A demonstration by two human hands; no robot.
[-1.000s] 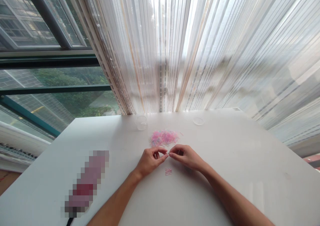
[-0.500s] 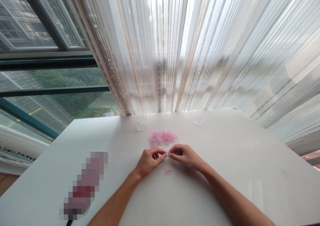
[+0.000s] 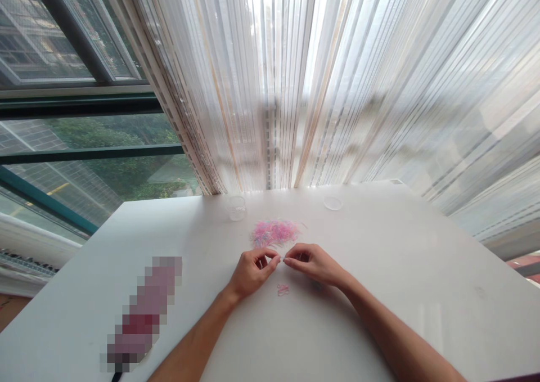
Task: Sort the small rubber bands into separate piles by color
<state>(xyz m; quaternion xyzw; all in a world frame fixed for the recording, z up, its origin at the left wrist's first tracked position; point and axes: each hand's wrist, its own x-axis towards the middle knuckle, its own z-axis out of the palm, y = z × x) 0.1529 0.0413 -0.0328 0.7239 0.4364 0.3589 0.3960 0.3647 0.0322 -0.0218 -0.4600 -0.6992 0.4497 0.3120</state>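
My left hand and my right hand meet over the middle of the white table. Each pinches thumb against forefinger, and the fingertips of the two almost touch. A tiny pale rubber band shows between them, mostly covered by the fingers. Just beyond my hands lies a loose heap of thin rubber bands, mostly pink with some blue and pale ones. Nearer to me, below my fingertips, several pink rubber bands lie in a small separate group.
A clear plastic tub stands behind the heap to the left. Its round clear lid lies at the back right. A blurred-out pinkish object rests on the left of the table. A striped sheer curtain hangs along the far edge.
Both hands keep their pinch in nearly the same spot. The fingertips have shifted very slightly left. The heap and the small group stay put.
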